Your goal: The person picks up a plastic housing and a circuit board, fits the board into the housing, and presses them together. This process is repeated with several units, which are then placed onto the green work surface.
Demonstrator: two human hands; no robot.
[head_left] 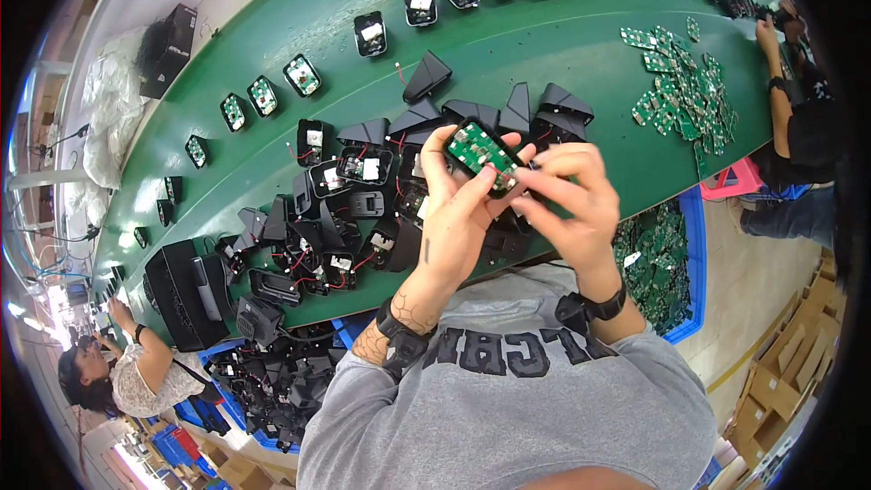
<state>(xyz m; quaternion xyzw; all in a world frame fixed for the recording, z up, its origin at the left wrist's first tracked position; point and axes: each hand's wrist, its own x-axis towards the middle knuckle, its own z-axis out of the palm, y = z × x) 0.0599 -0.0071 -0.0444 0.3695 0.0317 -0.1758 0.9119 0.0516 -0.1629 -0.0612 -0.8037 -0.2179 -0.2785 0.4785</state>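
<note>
Grn table (544,45) is strewn w/ blk housings (367,203), piled mostly L; PCB heap (689,95) is spread far R. In L hand (452,209) blk casing (495,133) is held, PCB side up, long axis slanted upper L–lower R; lower end is flanked by R hand (581,200), fingers bunched, grip can't be told; grn PCB (476,147) is part-hidden by L thumb (476,188)

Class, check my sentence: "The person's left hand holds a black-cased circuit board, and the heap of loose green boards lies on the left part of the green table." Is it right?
Not quite: the heap of loose green boards lies on the right part of the green table, as the head view shows. The person's left hand does hold a black-cased circuit board.
</note>
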